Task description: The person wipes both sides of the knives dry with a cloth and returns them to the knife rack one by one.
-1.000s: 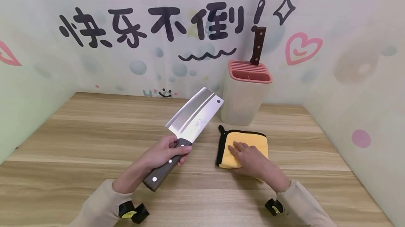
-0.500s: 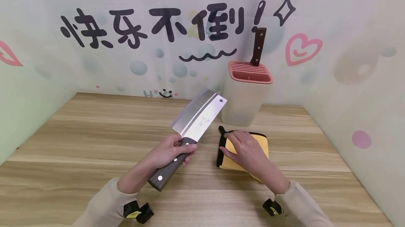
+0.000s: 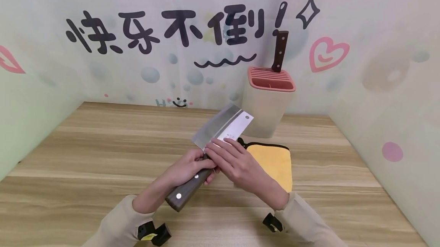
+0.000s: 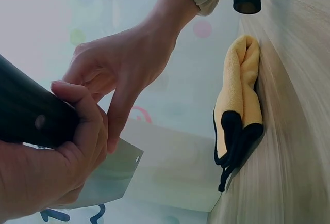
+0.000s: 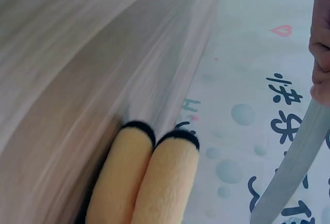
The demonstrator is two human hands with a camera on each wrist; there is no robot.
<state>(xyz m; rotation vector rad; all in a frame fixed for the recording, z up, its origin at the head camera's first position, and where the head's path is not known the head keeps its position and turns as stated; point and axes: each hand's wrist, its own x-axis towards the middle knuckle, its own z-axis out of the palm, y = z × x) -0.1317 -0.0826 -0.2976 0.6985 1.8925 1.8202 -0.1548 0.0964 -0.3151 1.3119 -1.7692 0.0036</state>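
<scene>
My left hand (image 3: 190, 168) grips the dark handle of a cleaver (image 3: 220, 126), its broad steel blade slanting up to the right above the table. My right hand (image 3: 237, 163) lies across the base of the blade, its fingers fairly straight and overlapping the handle's front end. In the left wrist view the right thumb points down beside the handle, close to the left fingers, which curl round it. A folded yellow cloth (image 3: 275, 164) with black edging lies on the table, partly behind the right forearm. Its rounded folds (image 5: 165, 177) show in the right wrist view.
A cream knife block (image 3: 266, 109) with a pink slotted top stands at the back right, close behind the blade's tip. One dark-handled knife (image 3: 280, 52) sits upright in it. The wood-grain table (image 3: 103, 151) meets a printed wall cloth at the back.
My right hand has lifted off the yellow cloth and moved left onto the cleaver. My left hand has carried the cleaver slightly to the right and nearer me.
</scene>
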